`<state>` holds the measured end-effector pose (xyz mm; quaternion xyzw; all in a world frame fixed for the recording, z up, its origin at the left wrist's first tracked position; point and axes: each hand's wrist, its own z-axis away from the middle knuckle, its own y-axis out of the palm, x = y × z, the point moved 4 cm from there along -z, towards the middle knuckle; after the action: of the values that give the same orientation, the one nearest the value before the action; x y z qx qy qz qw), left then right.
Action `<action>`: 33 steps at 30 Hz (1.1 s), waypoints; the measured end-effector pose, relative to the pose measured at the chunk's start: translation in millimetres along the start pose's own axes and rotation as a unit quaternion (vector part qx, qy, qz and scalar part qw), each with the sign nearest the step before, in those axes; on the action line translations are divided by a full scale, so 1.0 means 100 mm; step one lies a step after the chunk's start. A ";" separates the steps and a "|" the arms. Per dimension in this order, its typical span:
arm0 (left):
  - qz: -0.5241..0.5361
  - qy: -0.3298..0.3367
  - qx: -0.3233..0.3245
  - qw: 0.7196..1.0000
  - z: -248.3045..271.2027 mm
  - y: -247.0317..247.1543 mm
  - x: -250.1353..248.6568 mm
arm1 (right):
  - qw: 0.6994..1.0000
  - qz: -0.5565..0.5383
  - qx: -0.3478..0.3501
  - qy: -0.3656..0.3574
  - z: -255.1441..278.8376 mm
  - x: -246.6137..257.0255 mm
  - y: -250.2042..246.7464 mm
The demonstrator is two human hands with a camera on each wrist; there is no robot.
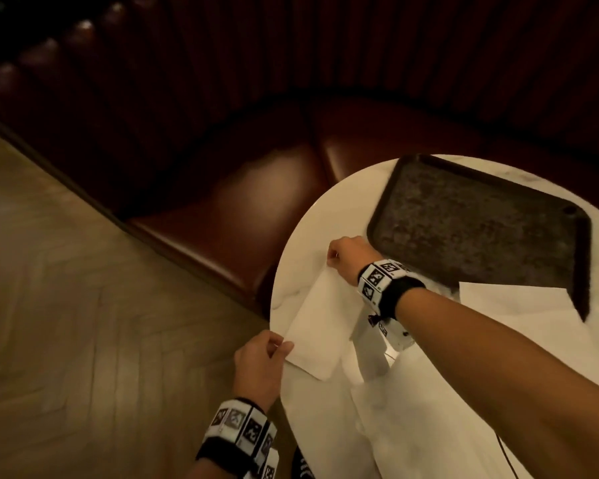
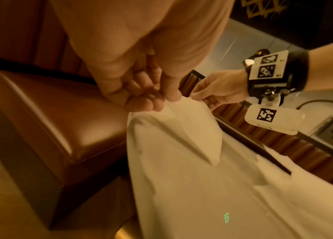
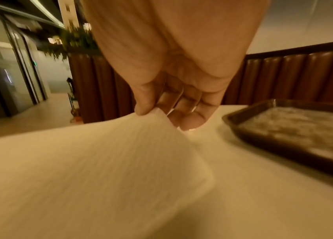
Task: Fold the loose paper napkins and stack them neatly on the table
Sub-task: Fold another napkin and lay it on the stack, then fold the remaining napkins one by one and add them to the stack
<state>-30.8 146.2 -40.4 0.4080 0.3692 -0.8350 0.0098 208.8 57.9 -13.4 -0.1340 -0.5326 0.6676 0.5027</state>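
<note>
A white paper napkin (image 1: 317, 326) is stretched above the left part of the round white table (image 1: 291, 267), held at two corners. My left hand (image 1: 274, 347) pinches its near corner at the table's edge, thumb and fingers curled on the paper (image 2: 182, 129). My right hand (image 1: 336, 259) pinches the far corner beside the tray, and the right wrist view shows the thumb and fingers gripping the napkin (image 3: 120, 153). More loose napkins (image 1: 498, 305) lie on the table under my right forearm, with another sheet (image 1: 395, 426) nearer to me.
A dark rectangular tray (image 1: 481, 229) sits on the far side of the table, just right of my right hand. A brown leather bench (image 1: 222, 202) curves behind and left of the table. Wooden floor (image 1: 66, 305) lies to the left.
</note>
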 end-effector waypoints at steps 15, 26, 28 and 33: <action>-0.141 -0.012 0.032 0.989 -0.28 0.12 0.05 | 0.992 0.100 -0.039 -0.071 -0.06 -0.05 0.34; -0.208 0.038 0.000 0.977 -0.18 -0.02 -0.16 | 0.975 -0.143 -0.163 -0.039 0.97 -0.51 -0.30; -0.193 0.153 -0.002 0.969 -0.02 0.12 -0.45 | 0.966 -0.166 -0.198 0.018 1.58 -0.93 -0.46; -0.282 0.320 0.202 0.882 0.64 1.09 -1.02 | 0.899 -0.281 -0.238 0.239 3.12 -1.83 -0.10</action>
<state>28.6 -2.3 -11.1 0.5249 0.2747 -0.6828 -0.4275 75.3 -271.4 53.0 -0.2497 -0.5549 0.3002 0.7346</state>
